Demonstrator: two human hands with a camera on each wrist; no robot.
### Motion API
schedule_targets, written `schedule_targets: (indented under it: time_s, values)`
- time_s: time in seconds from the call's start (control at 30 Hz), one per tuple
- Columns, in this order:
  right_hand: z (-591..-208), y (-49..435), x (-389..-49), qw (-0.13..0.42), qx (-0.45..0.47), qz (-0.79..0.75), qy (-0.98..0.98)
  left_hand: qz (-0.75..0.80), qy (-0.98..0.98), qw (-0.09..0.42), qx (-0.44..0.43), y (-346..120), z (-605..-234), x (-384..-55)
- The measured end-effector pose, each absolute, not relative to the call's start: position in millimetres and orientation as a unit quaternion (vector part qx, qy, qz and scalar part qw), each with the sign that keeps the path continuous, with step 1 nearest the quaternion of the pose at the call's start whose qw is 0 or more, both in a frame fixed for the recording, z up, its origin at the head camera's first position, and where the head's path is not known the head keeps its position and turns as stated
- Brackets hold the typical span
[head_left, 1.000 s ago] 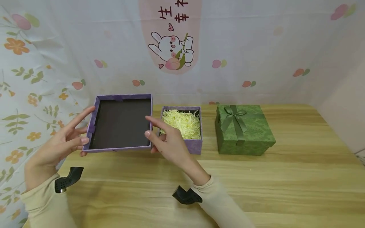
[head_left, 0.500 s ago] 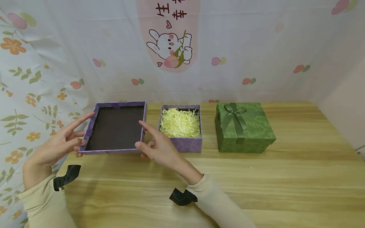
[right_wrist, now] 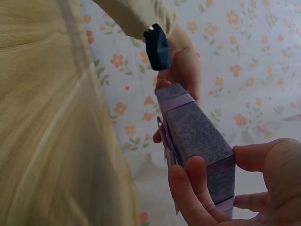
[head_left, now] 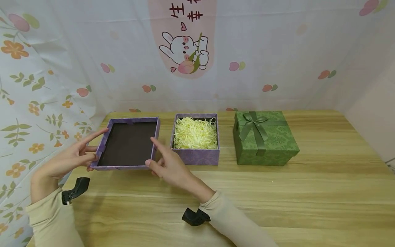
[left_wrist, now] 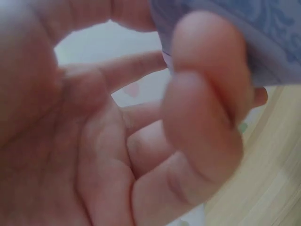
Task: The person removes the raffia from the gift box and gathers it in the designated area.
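Between my two hands is a purple patterned box lid point(head_left: 129, 144), its black inside facing up in the head view. My left hand point(head_left: 69, 156) grips its left side, thumb near the front corner and fingers underneath. At the right side my right hand point(head_left: 169, 163) pinches the rim with thumb and fingers. The right wrist view shows the lid point(right_wrist: 197, 134) edge-on above the table, with a ribbon on its outer face. To the right of it stands the purple box base point(head_left: 197, 157), filled with pale yellow shredded paper point(head_left: 195, 133).
A closed green gift box point(head_left: 265, 137) with a green bow stands right of the purple base on the wooden table point(head_left: 308, 199). Behind hangs a white printed curtain point(head_left: 262, 44); a flowered cloth point(head_left: 34, 113) borders the left side.
Both hands have lowered the purple lid toward the table, and it now sits farther from the purple base. The base and green box stay in place.
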State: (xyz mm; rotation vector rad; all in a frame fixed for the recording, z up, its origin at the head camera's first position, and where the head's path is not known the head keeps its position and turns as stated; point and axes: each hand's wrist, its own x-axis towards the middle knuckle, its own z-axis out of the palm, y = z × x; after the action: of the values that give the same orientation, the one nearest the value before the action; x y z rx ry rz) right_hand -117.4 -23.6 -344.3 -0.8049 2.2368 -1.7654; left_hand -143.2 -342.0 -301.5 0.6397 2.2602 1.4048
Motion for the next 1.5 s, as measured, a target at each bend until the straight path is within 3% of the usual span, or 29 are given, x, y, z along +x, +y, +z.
schedule_targets:
  time_s: [0.23, 0.67, 1.5]
  values:
    - [-351, -30, -115, 0.092, -0.27, -0.58, 0.763, 0.468, 0.84, 0.196, 0.192, -344, -306, -144]
    - [-371, -31, -116, 0.138, -0.262, -0.567, 0.769, 0.429, 0.861, 0.234, 0.138, -335, -317, -149]
    - [-391, -30, -123, 0.165, -0.246, -0.538, 0.789, 0.401, 0.858, 0.294, 0.13, -322, -330, -160]
